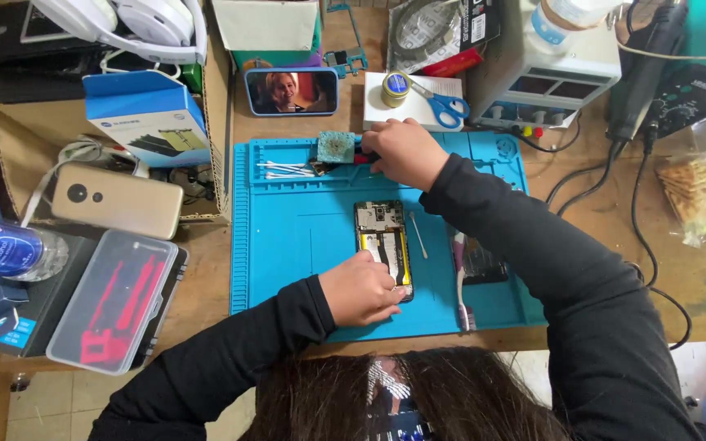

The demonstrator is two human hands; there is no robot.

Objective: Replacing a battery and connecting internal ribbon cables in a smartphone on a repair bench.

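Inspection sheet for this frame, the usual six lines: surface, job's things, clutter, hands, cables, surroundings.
Surface: blue work mat on a wooden bench.
Job's things: opened phone, back cover off, lying flat mid-mat; cotton swabs in the mat's upper trays.
Clutter: tan phone, clear tool case, blue box, scissors, small tin, white headphones.
Hands: left hand rests on the opened phone's lower end; right hand reaches to the mat's top edge, what it grips is hidden.
Cables: black leads cross the bench at right.
Surroundings: bench power supply, propped phone playing video.
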